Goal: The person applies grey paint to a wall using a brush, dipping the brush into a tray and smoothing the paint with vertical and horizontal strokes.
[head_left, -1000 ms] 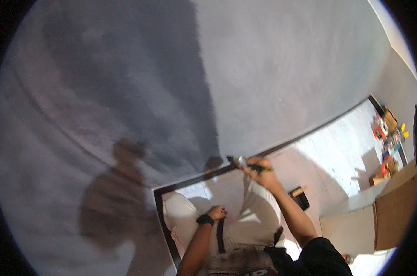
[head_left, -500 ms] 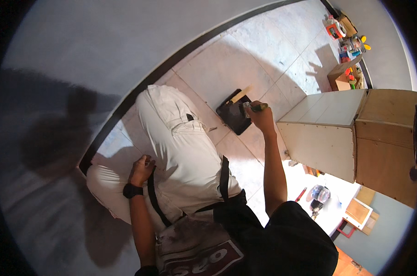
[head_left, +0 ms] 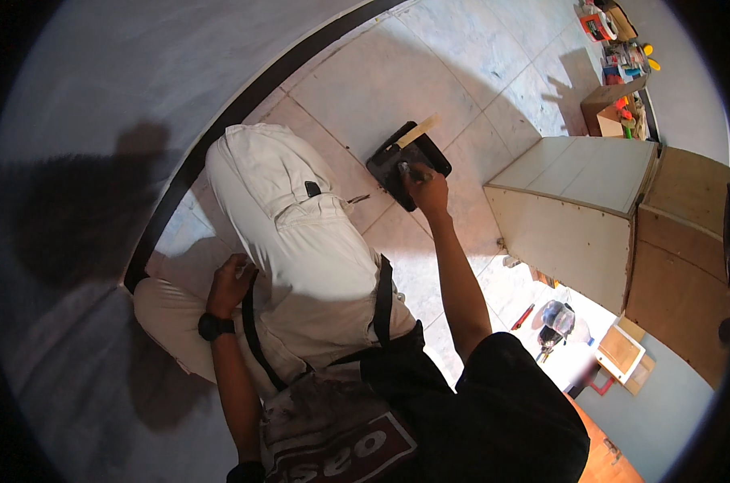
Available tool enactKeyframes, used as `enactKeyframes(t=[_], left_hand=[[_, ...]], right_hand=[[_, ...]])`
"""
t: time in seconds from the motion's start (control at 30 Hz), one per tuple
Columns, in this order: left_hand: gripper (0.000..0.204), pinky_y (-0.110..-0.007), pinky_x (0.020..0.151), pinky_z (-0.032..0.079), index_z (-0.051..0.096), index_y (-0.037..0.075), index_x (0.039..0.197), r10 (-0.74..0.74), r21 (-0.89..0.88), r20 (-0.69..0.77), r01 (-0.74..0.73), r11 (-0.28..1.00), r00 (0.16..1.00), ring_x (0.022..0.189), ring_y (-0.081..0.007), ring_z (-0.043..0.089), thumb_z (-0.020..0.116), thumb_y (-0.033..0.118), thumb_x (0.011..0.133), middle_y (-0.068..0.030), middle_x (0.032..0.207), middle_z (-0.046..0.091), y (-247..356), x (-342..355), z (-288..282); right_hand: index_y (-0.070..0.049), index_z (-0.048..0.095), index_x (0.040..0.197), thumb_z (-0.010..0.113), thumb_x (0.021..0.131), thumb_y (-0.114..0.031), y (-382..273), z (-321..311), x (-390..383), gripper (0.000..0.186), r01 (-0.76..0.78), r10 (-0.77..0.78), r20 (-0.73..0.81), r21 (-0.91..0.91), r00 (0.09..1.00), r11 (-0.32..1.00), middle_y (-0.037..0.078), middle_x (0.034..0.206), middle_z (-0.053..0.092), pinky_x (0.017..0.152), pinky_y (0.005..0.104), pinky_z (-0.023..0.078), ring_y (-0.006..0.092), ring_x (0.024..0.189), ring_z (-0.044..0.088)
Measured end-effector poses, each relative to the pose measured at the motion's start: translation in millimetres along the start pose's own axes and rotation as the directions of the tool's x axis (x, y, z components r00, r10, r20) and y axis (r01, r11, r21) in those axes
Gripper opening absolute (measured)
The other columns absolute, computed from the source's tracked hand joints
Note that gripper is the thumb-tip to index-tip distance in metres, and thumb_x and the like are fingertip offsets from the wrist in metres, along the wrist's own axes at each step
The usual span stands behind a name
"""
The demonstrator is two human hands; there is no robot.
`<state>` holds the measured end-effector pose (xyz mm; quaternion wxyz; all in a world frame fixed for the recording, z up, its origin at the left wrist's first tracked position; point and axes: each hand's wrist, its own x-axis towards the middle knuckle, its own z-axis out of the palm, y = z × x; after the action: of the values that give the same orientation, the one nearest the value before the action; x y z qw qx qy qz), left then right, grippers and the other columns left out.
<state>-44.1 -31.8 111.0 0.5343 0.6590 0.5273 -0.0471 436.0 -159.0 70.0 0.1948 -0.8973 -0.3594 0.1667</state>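
My right hand [head_left: 426,187] is closed round a paintbrush [head_left: 404,169], which showed a green handle a moment ago. The brush is over the black paint tray [head_left: 382,164] on the tiled floor; whether its bristles touch the tray is hard to see. A pale, flat wooden stick [head_left: 418,131] lies across the tray's far rim and sticks out past it. My left hand [head_left: 232,282] rests against my bent leg in white trousers [head_left: 288,217], fingers curled in with nothing visible in them.
A grey wall [head_left: 139,72] with a dark skirting strip [head_left: 200,153] runs along my left. To the right stands a pale wooden cabinet [head_left: 570,217]. An open cardboard box [head_left: 602,109] and several containers lie far right. A red-handled tool [head_left: 523,316] is on the floor at right.
My right hand and the paintbrush have moved left, further in over the tray. The view has shifted a little. My left hand stays by my leg.
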Motion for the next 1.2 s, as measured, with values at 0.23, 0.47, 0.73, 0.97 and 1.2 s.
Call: enactKeyframes(t=[0.23,0.47,0.73,0.97,1.2], left_hand=[[0.037,-0.040,0.092,0.053,0.064,-0.001,0.121,0.000,0.007,-0.012,0.000,1.000,1.000,0.104,-0.0319,0.070,0.072,0.023,0.094,-0.0220,0.115,0.072,-5.0,0.0,-4.0],[0.027,-0.031,0.072,0.052,0.064,0.000,0.123,0.063,-0.107,-0.665,-0.178,0.978,0.744,0.083,-0.0144,0.067,0.064,0.015,0.101,-0.0089,0.100,0.071,59.9,5.9,-20.2],[0.027,-0.033,0.079,0.055,0.063,0.000,0.123,0.540,-0.033,-0.455,-0.619,0.785,0.709,0.092,-0.0233,0.070,0.063,0.001,0.096,-0.0138,0.103,0.069,292.8,8.1,26.1],[0.016,-0.050,0.086,0.055,0.062,-0.003,0.102,0.351,0.409,0.087,-0.355,0.841,0.932,0.098,-0.0427,0.067,0.061,0.010,0.092,-0.0254,0.102,0.067,290.0,171.7,135.2],[0.017,-0.050,0.089,0.053,0.064,-0.004,0.099,0.369,0.271,0.027,-0.362,0.892,0.929,0.098,-0.0445,0.066,0.065,0.012,0.093,-0.0267,0.100,0.069,228.1,217.5,177.2]], right_hand=[[-0.010,0.078,0.100,0.080,0.083,-0.041,14.3,-30.7,22.4,0.035,-0.081,0.062,0.083,0.254,0.995,0.964,0.016,0.085,0.075,0.069,0.0405,0.057,0.0331,0.078,0.074],[-0.003,0.077,0.101,0.076,0.089,-0.037,15.7,-27.4,24.4,0.036,0.015,-0.017,0.028,0.068,0.999,0.998,0.016,0.079,0.074,0.063,0.0376,0.055,0.0247,0.068,0.074],[0.007,0.071,0.108,0.075,0.093,-0.023,25.7,-70.9,-12.8,0.034,-0.234,0.263,0.019,0.518,0.965,0.822,0.013,0.085,0.072,0.053,0.0272,0.060,0.0151,0.068,0.070],[0.007,0.065,0.116,0.071,0.097,-0.024,36.1,-60.5,-47.5,0.037,-0.296,0.414,0.041,0.763,0.909,0.574,0.013,0.094,0.072,0.063,0.0300,0.063,0.0165,0.082,0.072],[0.008,0.065,0.114,0.070,0.098,-0.026,39.7,-40.3,-60.5,0.038,-0.284,0.452,0.029,0.813,0.892,0.508,0.014,0.093,0.072,0.064,0.0305,0.063,0.0174,0.081,0.071]])
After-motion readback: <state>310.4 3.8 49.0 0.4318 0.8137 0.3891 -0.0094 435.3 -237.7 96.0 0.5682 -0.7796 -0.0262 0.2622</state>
